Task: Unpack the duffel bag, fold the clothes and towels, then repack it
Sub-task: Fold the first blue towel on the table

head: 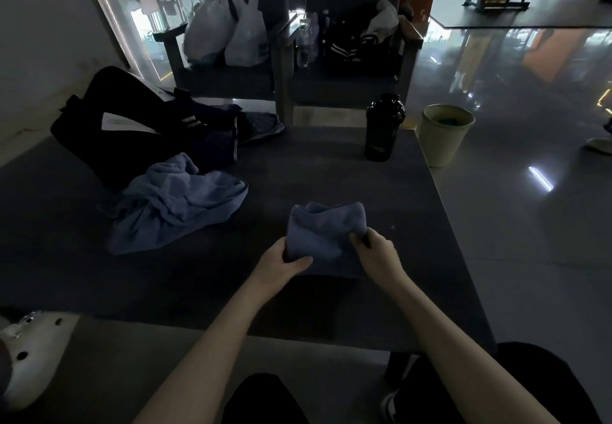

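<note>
Small blue towel (326, 238) on dark table (331, 172), left hand (281, 266) and right hand (376, 251) at its sides.

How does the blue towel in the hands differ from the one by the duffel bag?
The held towel is folded into a compact bundle; the loose towel lies crumpled and spread wider. The left hand and right hand grip the held towel; no hand touches the loose towel. Both look blue.
</note>
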{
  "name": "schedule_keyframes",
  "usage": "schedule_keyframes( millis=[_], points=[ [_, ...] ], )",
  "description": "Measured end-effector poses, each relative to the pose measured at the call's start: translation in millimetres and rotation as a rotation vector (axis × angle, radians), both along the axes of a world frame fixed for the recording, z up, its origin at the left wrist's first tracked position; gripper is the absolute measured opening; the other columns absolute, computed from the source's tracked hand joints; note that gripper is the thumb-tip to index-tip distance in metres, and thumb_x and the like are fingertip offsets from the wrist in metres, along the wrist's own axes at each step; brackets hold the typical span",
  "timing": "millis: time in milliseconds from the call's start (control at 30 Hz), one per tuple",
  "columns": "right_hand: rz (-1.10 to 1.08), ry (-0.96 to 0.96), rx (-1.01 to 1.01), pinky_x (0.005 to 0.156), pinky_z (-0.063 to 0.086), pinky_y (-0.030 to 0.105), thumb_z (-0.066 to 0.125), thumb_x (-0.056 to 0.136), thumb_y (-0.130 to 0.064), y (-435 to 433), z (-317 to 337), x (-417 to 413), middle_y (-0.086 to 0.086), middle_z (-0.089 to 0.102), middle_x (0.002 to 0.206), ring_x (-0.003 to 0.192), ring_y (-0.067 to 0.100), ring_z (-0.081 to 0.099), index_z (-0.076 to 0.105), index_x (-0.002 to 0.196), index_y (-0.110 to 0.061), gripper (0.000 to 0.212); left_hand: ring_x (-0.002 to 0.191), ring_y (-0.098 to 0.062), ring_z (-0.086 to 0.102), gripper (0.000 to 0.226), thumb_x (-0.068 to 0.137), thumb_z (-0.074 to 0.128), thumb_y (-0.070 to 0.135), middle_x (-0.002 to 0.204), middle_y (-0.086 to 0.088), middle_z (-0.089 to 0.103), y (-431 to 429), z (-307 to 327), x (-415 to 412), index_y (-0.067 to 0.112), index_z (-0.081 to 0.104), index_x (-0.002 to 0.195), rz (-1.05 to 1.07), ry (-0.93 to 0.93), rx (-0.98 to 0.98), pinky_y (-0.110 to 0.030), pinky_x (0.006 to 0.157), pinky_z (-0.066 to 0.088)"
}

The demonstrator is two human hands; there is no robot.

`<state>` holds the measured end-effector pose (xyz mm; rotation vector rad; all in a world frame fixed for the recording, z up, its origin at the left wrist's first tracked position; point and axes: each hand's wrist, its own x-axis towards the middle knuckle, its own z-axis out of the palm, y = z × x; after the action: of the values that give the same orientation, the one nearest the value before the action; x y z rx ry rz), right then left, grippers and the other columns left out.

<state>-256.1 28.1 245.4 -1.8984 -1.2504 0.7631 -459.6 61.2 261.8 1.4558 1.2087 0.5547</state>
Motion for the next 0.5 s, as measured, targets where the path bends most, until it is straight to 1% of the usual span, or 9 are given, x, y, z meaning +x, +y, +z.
schedule_keyframes(
  millis=[67,133,200,267,333,400,433,500],
  points=[
    [-0.02,-0.027,-0.02,0.064,0.043,0.031,0.05,0.094,-0.037,7,0,-2,0.0,0.063,0.078,0.076,0.019,0.059,0.056,0.082,-0.014,0.026,0.093,-0.012,0.062,0.019,0.088,0.065,0.021,0.099,0.0,0.065,3,-7,1,0.016,0.059,0.105,0.046,0.05,0.083,-0.022,0.074,0.048],
    [-0.039,-0.013,0.051,0.059,0.042,0.029,0.053,0.094,-0.033,12,2,-4,-0.002,0.061,0.071,0.067,0.014,0.057,0.053,0.075,-0.015,0.026,0.09,-0.014,0.062,0.009,0.091,0.062,0.02,0.095,0.0,0.065,4,-13,3,0.017,0.059,0.099,0.101,0.039,0.109,-0.023,0.072,0.048],
    [-0.033,-0.002,0.104,0.059,0.044,0.031,0.053,0.095,-0.03,16,5,-6,-0.001,0.062,0.07,0.065,0.013,0.057,0.054,0.076,-0.012,0.026,0.089,-0.015,0.062,0.004,0.092,0.06,0.021,0.094,0.0,0.065,4,-17,5,0.019,0.058,0.095,0.149,0.016,0.098,-0.023,0.071,0.046],
    [-0.015,-0.023,0.061,0.062,0.045,0.034,0.05,0.096,-0.033,20,7,-7,0.0,0.063,0.076,0.071,0.016,0.059,0.057,0.084,-0.011,0.026,0.088,-0.017,0.062,0.011,0.094,0.056,0.026,0.094,-0.004,0.065,3,-18,7,0.016,0.059,0.095,0.193,0.007,0.075,-0.025,0.071,0.046],
    [-0.006,-0.075,-0.02,0.057,0.041,0.03,0.046,0.097,-0.037,25,4,-5,-0.002,0.06,0.076,0.073,0.017,0.057,0.057,0.085,-0.015,0.027,0.085,-0.019,0.061,0.021,0.095,0.053,0.033,0.093,-0.008,0.064,0,-17,9,0.013,0.059,0.093,0.219,0.008,0.07,-0.027,0.07,0.046],
    [-0.017,-0.134,-0.078,0.053,0.035,0.027,0.044,0.097,-0.038,29,5,-6,-0.002,0.057,0.077,0.07,0.016,0.053,0.055,0.084,-0.018,0.026,0.082,-0.02,0.06,0.029,0.096,0.05,0.038,0.091,-0.01,0.064,-2,-18,12,0.011,0.06,0.093,0.241,0.015,0.072,-0.028,0.069,0.045],
    [-0.032,-0.162,-0.099,0.053,0.035,0.028,0.044,0.097,-0.039,31,6,-7,0.0,0.058,0.078,0.069,0.017,0.053,0.054,0.085,-0.018,0.026,0.078,-0.019,0.058,0.031,0.096,0.048,0.039,0.088,-0.01,0.062,-2,-16,12,0.01,0.059,0.092,0.252,0.028,0.073,-0.027,0.067,0.043],
    [-0.089,-0.225,-0.138,0.059,0.038,0.03,0.044,0.096,-0.038,33,9,-12,0.005,0.061,0.084,0.079,0.026,0.059,0.052,0.091,-0.015,0.025,0.071,-0.013,0.054,0.032,0.097,0.048,0.038,0.083,-0.007,0.058,0,-13,14,0.008,0.057,0.091,0.272,0.065,0.086,-0.023,0.061,0.04]
  ],
)
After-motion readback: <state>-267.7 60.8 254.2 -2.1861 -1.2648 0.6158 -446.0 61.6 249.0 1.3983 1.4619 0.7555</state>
